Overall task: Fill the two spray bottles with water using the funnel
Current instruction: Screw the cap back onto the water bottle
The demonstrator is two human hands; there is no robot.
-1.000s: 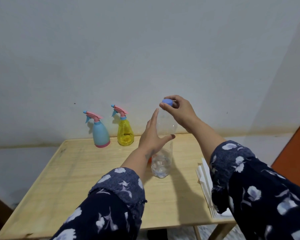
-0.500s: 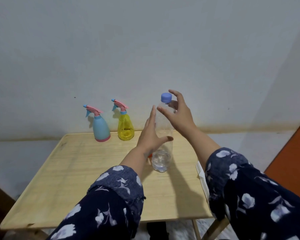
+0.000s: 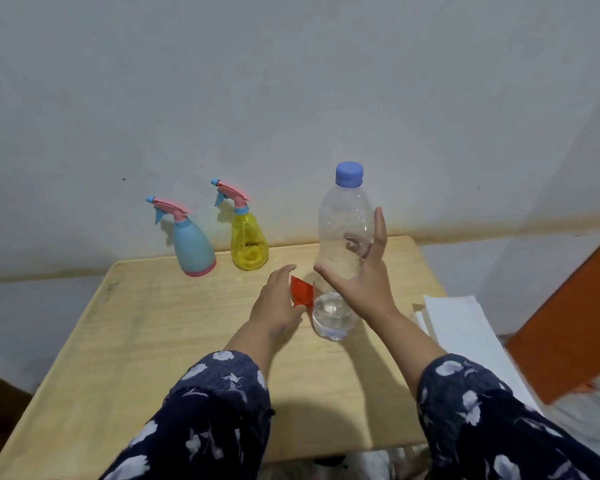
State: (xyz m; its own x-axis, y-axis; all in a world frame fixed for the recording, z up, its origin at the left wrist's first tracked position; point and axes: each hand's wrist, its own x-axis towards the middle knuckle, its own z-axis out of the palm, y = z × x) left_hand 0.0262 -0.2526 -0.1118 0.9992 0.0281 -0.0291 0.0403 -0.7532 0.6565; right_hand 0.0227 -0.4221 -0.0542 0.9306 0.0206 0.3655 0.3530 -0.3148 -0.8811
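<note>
Still early: left hand (image 3: 274,303) open, reaching for red funnel (image 3: 301,292), right hand (image 3: 357,275) open beside capped water bottle (image 3: 343,237); uncapping sprayers needed next.

Both arms reach forward from the bottom edge of the view, and each one wears a dark blue sleeve with pale flowers that ends at the forearm. The left hand (image 3: 277,303) is low, with its back turned up; the fingers are held together, a little bent, and point forward and to the right. I cannot tell if these fingers touch anything. The right hand (image 3: 361,282) is higher, with the wrist bent back. Its fingers are straight and spread and point up, the thumb stretches out to the left, and the back of the hand faces the camera.
</note>
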